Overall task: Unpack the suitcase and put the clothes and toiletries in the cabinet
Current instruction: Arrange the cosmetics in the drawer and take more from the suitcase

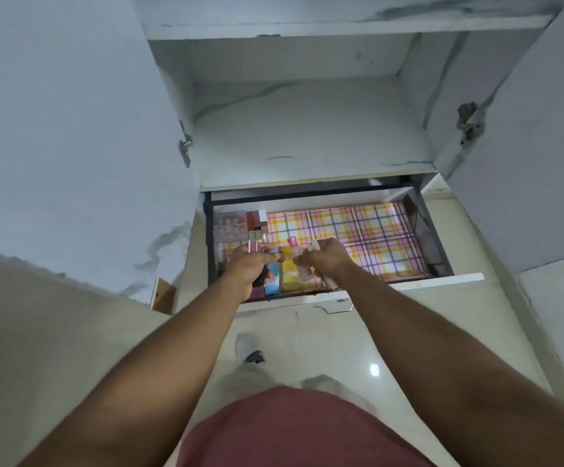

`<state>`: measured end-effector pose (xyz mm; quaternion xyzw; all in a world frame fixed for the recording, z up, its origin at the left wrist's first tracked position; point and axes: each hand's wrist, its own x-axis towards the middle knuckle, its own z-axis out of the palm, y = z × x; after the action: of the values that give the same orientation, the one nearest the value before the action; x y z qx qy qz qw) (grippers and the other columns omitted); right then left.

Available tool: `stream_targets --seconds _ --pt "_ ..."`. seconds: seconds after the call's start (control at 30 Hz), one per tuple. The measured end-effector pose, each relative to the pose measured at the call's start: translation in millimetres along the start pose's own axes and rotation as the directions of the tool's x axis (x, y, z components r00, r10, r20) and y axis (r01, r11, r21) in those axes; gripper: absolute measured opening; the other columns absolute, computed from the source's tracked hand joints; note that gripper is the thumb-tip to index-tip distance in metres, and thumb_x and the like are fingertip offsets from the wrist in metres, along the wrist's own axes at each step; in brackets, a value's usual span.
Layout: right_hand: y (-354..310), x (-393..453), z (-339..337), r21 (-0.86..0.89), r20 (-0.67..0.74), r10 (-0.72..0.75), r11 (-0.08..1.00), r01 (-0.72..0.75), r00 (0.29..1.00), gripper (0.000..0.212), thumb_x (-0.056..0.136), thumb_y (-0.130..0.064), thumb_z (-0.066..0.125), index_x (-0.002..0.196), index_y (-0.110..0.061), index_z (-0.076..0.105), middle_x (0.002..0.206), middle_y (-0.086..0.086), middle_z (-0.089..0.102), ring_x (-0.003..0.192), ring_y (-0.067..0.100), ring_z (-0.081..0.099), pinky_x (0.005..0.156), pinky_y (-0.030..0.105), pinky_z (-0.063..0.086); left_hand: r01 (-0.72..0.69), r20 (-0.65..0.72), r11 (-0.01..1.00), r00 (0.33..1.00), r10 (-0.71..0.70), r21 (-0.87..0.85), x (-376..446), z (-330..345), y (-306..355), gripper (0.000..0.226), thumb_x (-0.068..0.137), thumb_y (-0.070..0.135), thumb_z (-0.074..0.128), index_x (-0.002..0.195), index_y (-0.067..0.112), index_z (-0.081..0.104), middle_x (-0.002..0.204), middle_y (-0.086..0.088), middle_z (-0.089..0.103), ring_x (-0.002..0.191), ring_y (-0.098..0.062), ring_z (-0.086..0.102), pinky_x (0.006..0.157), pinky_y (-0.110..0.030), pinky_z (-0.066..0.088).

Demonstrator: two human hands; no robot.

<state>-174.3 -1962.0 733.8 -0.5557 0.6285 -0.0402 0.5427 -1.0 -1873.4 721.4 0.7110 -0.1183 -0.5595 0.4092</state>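
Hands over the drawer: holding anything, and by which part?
Right hand grips a small pink-capped bottle by its lower body. Left hand holds a dark item; grip point hidden.

I can read no words, brand names or numbers anywhere here. The boxes [257,227] and bottles [295,252] in the drawer [408,281] carry printing, but it is too blurred and small for me to make out a single letter. The cabinet [307,129] panels bear no legible marks either.
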Motion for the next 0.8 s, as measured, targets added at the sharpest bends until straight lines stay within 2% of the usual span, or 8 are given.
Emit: stream_targets --seconds 0.07,0.23,0.3,0.37,0.47,0.53,0.67,0.8 --pt "-1.3 19.3 -3.9 -0.073 -0.071 0.060 0.995 -0.066 0.996 0.041 0.070 -0.036 0.094 0.092 -0.009 0.073 0.087 0.006 0.076 0.079 0.021 0.074 0.070 0.036 0.064 0.034 0.011 0.999 0.999 -0.035 0.039 16.6 3.2 4.7 0.032 0.083 0.013 0.084 0.112 0.008 0.072 0.101 -0.020 0.077 0.048 -0.016 0.059 0.044 -0.025 0.048" --pt "0.3 47.5 -10.2 -0.260 -0.088 0.158 0.949 -0.176 0.984 0.030 0.075 -0.029 0.090 0.082 -0.009 0.068 0.080 0.005 0.073 0.070 0.015 0.070 0.056 0.025 0.055 0.093 0.003 0.977 0.995 -0.096 0.190 44.0 10.5 18.9 0.027 0.083 0.018 0.085 0.107 0.011 0.074 0.090 -0.018 0.074 0.061 -0.021 0.069 0.045 -0.025 0.049" --pt "5.4 59.3 -10.9 -0.326 -0.079 0.183 0.924 -0.199 0.980 0.027 0.074 -0.023 0.089 0.082 -0.009 0.068 0.080 0.005 0.072 0.068 0.016 0.069 0.054 0.025 0.054 0.106 0.010 0.969 0.994 -0.111 0.222 51.7 14.2 22.7 0.025 0.083 0.018 0.085 0.104 0.012 0.073 0.083 -0.017 0.073 0.058 -0.020 0.070 0.047 -0.027 0.051" --pt "10.2 72.1 -10.9 -0.391 -0.055 0.199 0.897 -0.204 0.978 0.025 0.074 -0.020 0.088 0.081 -0.008 0.068 0.080 0.006 0.073 0.067 0.015 0.070 0.058 0.028 0.060 0.098 0.010 0.962 0.995 -0.104 0.253 55.6 18.0 26.8 0.014 0.085 0.016 0.084 0.094 0.016 0.073 0.075 -0.013 0.072 0.052 -0.017 0.068 0.046 -0.025 0.050" --pt "14.2 89.9 -10.9 -0.439 0.001 0.203 0.880 -0.182 0.979 0.025 0.074 -0.021 0.090 0.081 -0.007 0.070 0.076 0.006 0.074 0.068 0.017 0.074 0.068 0.032 0.065 0.114 -0.026 0.964 0.993 -0.111 0.239 62.3 23.7 28.6 0.008 0.088 0.015 0.081 0.093 0.014 0.074 0.071 -0.013 0.072 0.051 -0.018 0.066 0.050 -0.027 0.050" --pt "14.5 98.7 -11.3 -0.450 0.031 0.196 0.878 -0.162 0.980 0.027 0.075 -0.023 0.092 0.081 -0.008 0.070 0.077 0.007 0.074 0.069 0.018 0.074 0.064 0.029 0.063 0.142 -0.046 0.964 0.990 -0.135 0.226 66.1 26.7 29.0 0.018 0.087 0.016 0.081 0.102 0.007 0.075 0.076 -0.017 0.074 0.053 -0.019 0.066 0.053 -0.029 0.051" --pt "17.8 111.3 -8.7 -0.483 0.109 0.193 0.868 -0.118 0.975 0.033 0.072 -0.025 0.095 0.084 -0.010 0.067 0.079 0.005 0.072 0.067 0.018 0.072 0.055 0.027 0.058 0.162 -0.087 0.971 0.985 -0.149 0.177 65.9 35.7 29.8 0.022 0.080 0.012 0.087 0.095 0.000 0.076 0.071 -0.015 0.067 0.050 -0.018 0.061 0.045 -0.025 0.049" --pt "29.3 118.6 -3.5 -0.496 0.187 0.179 0.866 -0.064 0.966 0.030 0.077 -0.023 0.092 0.082 -0.013 0.064 0.082 0.004 0.070 0.068 0.016 0.069 0.051 0.025 0.049 0.169 -0.126 0.982 0.979 -0.158 0.080 65.8 40.6 25.2 0.015 0.083 0.011 0.084 0.095 0.009 0.075 0.087 -0.021 0.073 0.056 -0.019 0.062 0.044 -0.023 0.048"
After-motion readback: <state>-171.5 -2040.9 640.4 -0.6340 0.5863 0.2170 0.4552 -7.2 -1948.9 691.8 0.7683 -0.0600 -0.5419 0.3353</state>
